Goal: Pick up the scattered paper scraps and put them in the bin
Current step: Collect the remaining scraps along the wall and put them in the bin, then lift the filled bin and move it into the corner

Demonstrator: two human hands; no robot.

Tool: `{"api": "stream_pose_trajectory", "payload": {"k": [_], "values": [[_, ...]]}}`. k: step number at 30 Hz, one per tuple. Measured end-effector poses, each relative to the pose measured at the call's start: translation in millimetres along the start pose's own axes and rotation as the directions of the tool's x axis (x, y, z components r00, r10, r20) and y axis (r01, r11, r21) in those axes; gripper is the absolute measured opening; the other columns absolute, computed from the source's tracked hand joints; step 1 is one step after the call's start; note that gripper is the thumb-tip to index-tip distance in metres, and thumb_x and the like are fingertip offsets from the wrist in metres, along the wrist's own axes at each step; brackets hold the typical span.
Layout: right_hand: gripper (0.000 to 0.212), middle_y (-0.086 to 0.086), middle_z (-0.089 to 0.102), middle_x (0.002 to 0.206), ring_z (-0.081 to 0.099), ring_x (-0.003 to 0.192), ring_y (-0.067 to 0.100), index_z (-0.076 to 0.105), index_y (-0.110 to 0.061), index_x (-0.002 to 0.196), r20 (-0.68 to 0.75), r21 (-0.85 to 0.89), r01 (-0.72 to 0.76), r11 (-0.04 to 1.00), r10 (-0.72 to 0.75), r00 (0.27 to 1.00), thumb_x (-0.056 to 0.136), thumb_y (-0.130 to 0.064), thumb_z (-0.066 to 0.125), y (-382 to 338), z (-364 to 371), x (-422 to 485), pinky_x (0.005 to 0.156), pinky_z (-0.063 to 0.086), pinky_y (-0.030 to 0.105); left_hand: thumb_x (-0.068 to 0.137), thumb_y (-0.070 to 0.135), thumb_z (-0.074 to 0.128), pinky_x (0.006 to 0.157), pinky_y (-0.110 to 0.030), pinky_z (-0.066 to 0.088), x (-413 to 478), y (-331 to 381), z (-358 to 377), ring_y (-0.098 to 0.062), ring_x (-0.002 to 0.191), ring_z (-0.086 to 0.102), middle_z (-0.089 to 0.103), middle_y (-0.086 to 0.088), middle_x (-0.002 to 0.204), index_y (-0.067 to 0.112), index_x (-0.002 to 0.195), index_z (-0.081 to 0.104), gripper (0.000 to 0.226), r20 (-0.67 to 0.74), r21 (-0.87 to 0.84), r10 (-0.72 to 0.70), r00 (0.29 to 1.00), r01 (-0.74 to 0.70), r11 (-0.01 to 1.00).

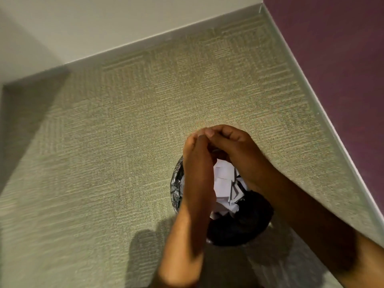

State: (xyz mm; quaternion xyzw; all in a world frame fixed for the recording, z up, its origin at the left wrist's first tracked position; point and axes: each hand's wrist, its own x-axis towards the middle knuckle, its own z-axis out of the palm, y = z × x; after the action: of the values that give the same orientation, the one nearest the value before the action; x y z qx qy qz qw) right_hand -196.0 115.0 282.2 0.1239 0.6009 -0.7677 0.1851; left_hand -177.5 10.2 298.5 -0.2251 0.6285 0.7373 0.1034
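A round bin (176, 185) lined with a black bag stands on the carpet, low and right of centre. White paper scraps (224, 180) lie piled inside it. Both hands hover directly over its opening with their fingertips pressed together. My left hand (197, 161) has straight fingers held edge-on. My right hand (232, 146) has its fingers curled inward against the left. No paper shows in either hand; their inner sides are hidden. My forearms cover much of the bin's rim.
Beige patterned carpet (145, 132) covers the floor, with no scraps showing on the visible part. A white wall with skirting (166, 37) runs along the back, and a purple wall (332, 59) stands close on the right. The bin sits near this corner.
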Motion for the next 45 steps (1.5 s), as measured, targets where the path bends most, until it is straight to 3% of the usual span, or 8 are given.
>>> {"api": "stream_pose_trajectory", "payload": {"k": [9, 15, 21, 24, 27, 33, 39, 45], "values": [[0.013, 0.014, 0.081, 0.11, 0.078, 0.105, 0.025, 0.075, -0.008, 0.114, -0.206, 0.044, -0.142, 0.989, 0.148, 0.967, 0.105, -0.013, 0.067, -22.8, 41.3, -24.7, 0.084, 0.065, 0.033, 0.106, 0.036, 0.055, 0.095, -0.048, 0.062, -15.8, 33.1, -30.3, -0.011, 0.103, 0.075, 0.078, 0.016, 0.106, 0.046, 0.11, 0.067, 0.016, -0.112, 0.349, -0.007, 0.994, 0.046, 0.936], [0.022, -0.001, 0.076, 0.096, 0.072, 0.096, 0.021, 0.076, -0.015, 0.099, -0.446, -0.596, -0.293, 0.748, -0.004, 0.895, 0.097, -0.001, 0.059, 10.5, 34.4, -55.9, 0.085, 0.06, 0.042, 0.092, 0.008, 0.058, 0.105, -0.051, 0.049, -22.7, 26.9, -66.7, -0.026, 0.123, 0.055, 0.065, 0.0, 0.127, 0.016, 0.137, 0.063, 0.046, -0.047, 0.738, 0.115, 0.992, -0.043, 0.674], [0.027, 0.015, 0.073, 0.086, 0.066, 0.071, 0.029, 0.078, -0.008, 0.092, -0.583, -0.646, -0.365, 0.67, -0.125, 0.802, 0.088, 0.0, 0.052, 35.3, 13.5, -98.2, 0.062, 0.047, 0.025, 0.088, 0.012, 0.06, 0.115, -0.058, 0.046, -22.7, 11.5, -91.4, -0.042, 0.149, 0.043, 0.048, -0.021, 0.158, 0.005, 0.159, 0.038, 0.075, -0.137, 0.763, -0.21, 0.968, 0.238, 0.601], [0.023, 0.018, 0.069, 0.096, 0.068, 0.075, 0.037, 0.076, -0.006, 0.098, -0.684, -0.623, -0.44, 0.647, -0.176, 0.708, 0.091, -0.009, 0.055, 39.6, 8.5, -110.0, 0.064, 0.047, 0.031, 0.088, 0.003, 0.065, 0.081, -0.038, 0.053, -16.5, 9.2, -95.8, -0.039, 0.12, 0.063, 0.064, -0.019, 0.129, 0.002, 0.143, 0.049, 0.057, -0.129, 0.758, -0.266, 0.955, 0.268, 0.595], [0.035, 0.025, 0.063, 0.112, 0.066, 0.094, 0.044, 0.07, -0.001, 0.112, -0.803, -0.459, -0.571, 0.681, -0.043, 0.595, 0.078, 0.008, 0.072, 43.6, -4.4, -107.4, 0.074, 0.054, 0.045, 0.09, -0.002, 0.063, 0.06, -0.025, 0.04, -11.6, 6.5, -98.3, -0.034, 0.1, 0.069, 0.068, -0.006, 0.103, 0.006, 0.131, 0.057, 0.042, -0.108, 0.772, -0.293, 0.95, 0.266, 0.578], [0.029, 0.027, 0.074, 0.105, 0.071, 0.102, 0.046, 0.069, 0.001, 0.114, -0.814, -0.251, -0.705, 0.663, 0.249, 0.524, 0.086, -0.005, 0.076, 69.4, -26.9, -95.8, 0.077, 0.05, 0.041, 0.098, 0.006, 0.059, 0.075, -0.032, 0.048, -4.4, -2.7, -105.4, -0.026, 0.094, 0.066, 0.076, -0.009, 0.113, 0.016, 0.13, 0.066, 0.035, -0.121, 0.785, -0.287, 0.95, 0.269, 0.559], [0.019, 0.027, 0.075, 0.101, 0.071, 0.099, 0.047, 0.071, 0.002, 0.107, -0.783, -0.351, -0.702, 0.62, 0.218, 0.583, 0.096, -0.013, 0.072, 60.9, -34.6, -100.1, 0.075, 0.039, 0.037, 0.098, 0.015, 0.066, 0.075, -0.043, 0.063, -4.3, 0.3, -116.0, -0.03, 0.086, 0.073, 0.077, -0.01, 0.101, 0.018, 0.12, 0.067, 0.023, -0.127, 0.778, -0.268, 0.955, 0.263, 0.571], [0.012, 0.013, 0.072, 0.088, 0.071, 0.086, 0.038, 0.069, -0.004, 0.099, -0.763, -0.387, -0.651, 0.652, 0.17, 0.624, 0.098, -0.015, 0.071, 22.9, -18.1, -116.1, 0.07, 0.052, 0.041, 0.098, 0.019, 0.066, 0.075, -0.044, 0.066, -19.6, 38.0, -117.9, -0.021, 0.081, 0.074, 0.075, 0.001, 0.094, 0.022, 0.118, 0.066, 0.02, -0.119, 0.759, -0.276, 0.954, 0.267, 0.594]]}}
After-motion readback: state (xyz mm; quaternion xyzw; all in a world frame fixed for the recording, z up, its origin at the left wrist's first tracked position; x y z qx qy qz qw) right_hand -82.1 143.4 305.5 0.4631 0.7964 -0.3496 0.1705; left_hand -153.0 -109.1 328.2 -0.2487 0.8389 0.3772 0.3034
